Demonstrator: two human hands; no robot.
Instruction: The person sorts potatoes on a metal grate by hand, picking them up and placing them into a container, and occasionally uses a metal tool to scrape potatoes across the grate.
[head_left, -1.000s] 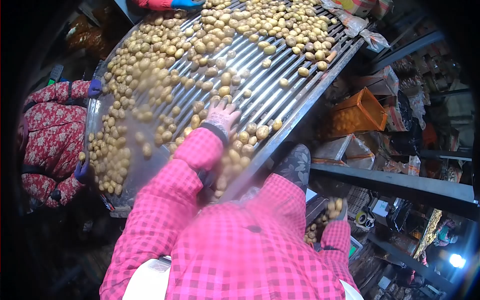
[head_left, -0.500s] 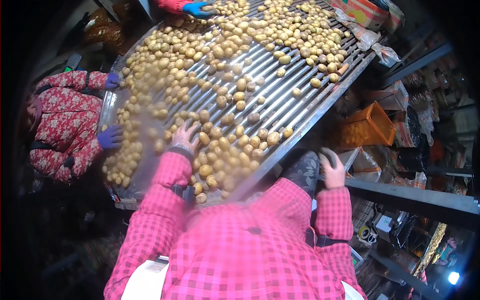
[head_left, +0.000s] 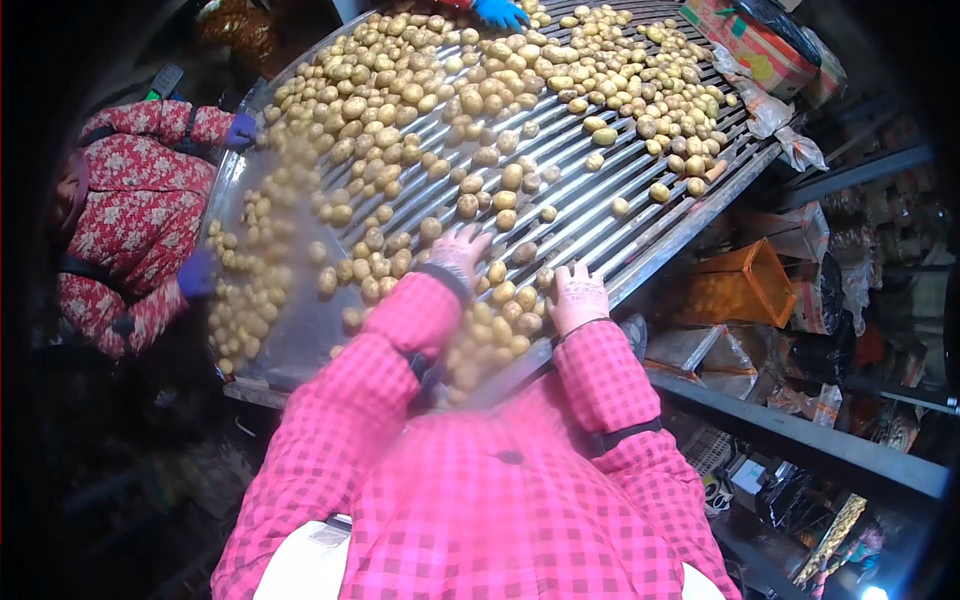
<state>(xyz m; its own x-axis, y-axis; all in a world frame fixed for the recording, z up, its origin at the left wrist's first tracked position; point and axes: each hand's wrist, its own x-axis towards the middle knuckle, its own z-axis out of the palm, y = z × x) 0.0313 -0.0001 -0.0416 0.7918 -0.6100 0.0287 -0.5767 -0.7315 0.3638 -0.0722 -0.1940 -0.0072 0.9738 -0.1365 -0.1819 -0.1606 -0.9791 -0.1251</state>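
Observation:
My left hand (head_left: 458,252) lies among potatoes on the slatted metal table (head_left: 560,215), its fingers spread. To its right, at the near edge of the slats, my right hand (head_left: 579,297) rests with fingers apart, next to a few potatoes. Between the two hands and below them is a cluster of potatoes (head_left: 500,318), blurred toward my body. Neither hand holds a potato that I can see. Many more potatoes (head_left: 390,85) cover the far part of the table.
A person in a red floral jacket (head_left: 145,200) stands at the left with purple gloves. A blue-gloved hand (head_left: 500,12) reaches in at the top. An orange crate (head_left: 745,285), a red box (head_left: 750,50) and a metal beam (head_left: 800,430) are at the right.
My right hand has come from beside the table onto its near edge. My left hand has moved right across the potatoes. The co-worker's lower purple glove has drawn back left.

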